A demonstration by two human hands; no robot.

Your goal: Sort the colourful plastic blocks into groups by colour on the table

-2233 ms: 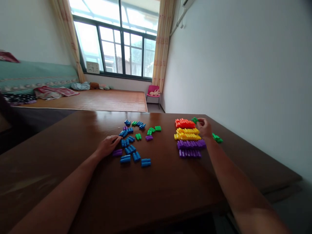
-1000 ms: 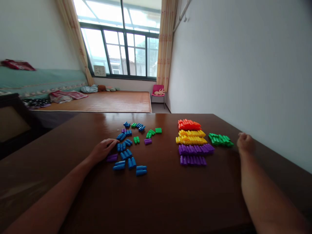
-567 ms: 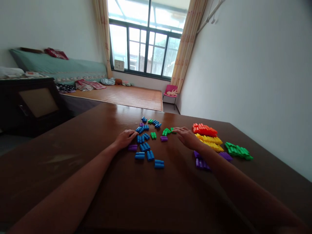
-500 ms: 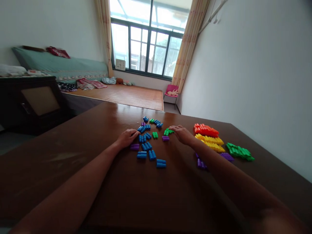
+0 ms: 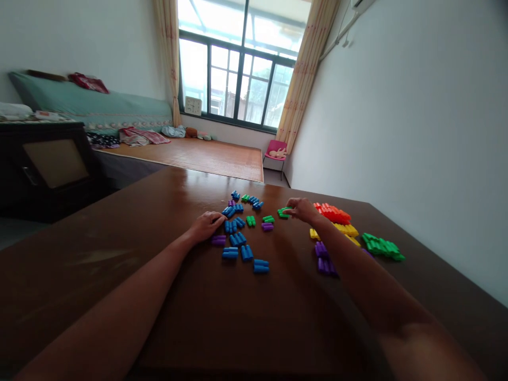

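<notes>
- Right hand [image 5: 303, 210] pinched green cylinder blocks [image 5: 283, 213] off-centre — they risked slipping.
- Left hand [image 5: 206, 224] — hold couldn't be told; nudging risked scattering blue cylinder blocks [image 5: 230, 227].

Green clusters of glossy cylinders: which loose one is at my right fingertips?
The rightmost loose green cylinder cluster, left of the big green stack; only this one sits at your right hand.

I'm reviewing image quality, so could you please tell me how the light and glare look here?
Head view: daylight washes out the window; head view: pale glare on the table toward its far edge, near side dark; head view: blue blocks fairly distinct.
</notes>
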